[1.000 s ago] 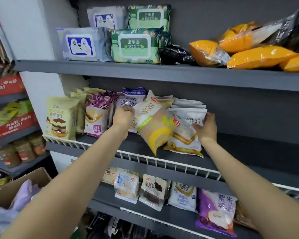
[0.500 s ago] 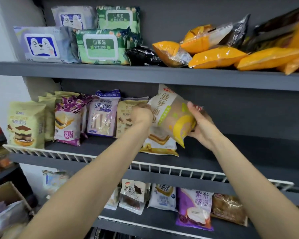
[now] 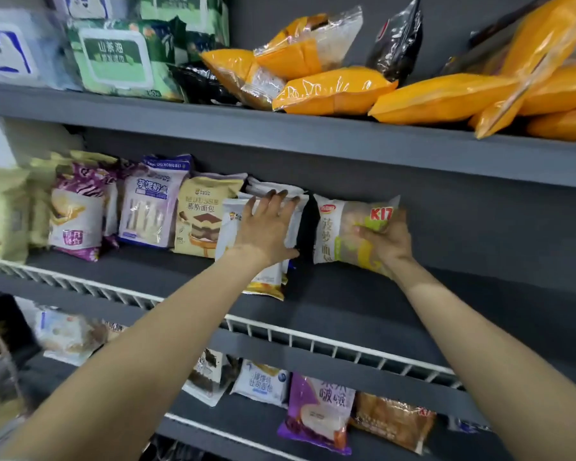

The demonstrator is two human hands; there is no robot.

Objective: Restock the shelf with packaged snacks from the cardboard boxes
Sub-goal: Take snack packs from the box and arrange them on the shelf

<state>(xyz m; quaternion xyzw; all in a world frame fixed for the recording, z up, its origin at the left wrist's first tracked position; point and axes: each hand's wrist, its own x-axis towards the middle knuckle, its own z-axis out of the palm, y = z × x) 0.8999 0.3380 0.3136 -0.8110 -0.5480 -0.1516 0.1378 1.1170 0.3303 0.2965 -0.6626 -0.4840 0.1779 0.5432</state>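
White-and-cream packets (image 3: pixel 263 227) stood in a leaning stack mid-shelf, just right of the mousse bread pack (image 3: pixel 202 216). Your left hand (image 3: pixel 265 227) lay flat against the stack's front, fingers straight and spread, gripping nothing, only pressing. That was the right job for it: you needed those packs held upright and pushed left so the gap beside them stayed open.

Right of the gap, your right hand (image 3: pixel 388 239) gripped the pineapple bread packet (image 3: pixel 351 229), fingers curled round its right end, thumb hidden. The packet hung tilted just above the grey middle shelf (image 3: pixel 446 304), its left edge near the stack but apart from it.

Advice noted: set its lower edge down first, square it against the stack, label outward, then ease the left palm off last. Film looked slippery; a loose pack could slide toward the wire rail (image 3: pixel 330 342).
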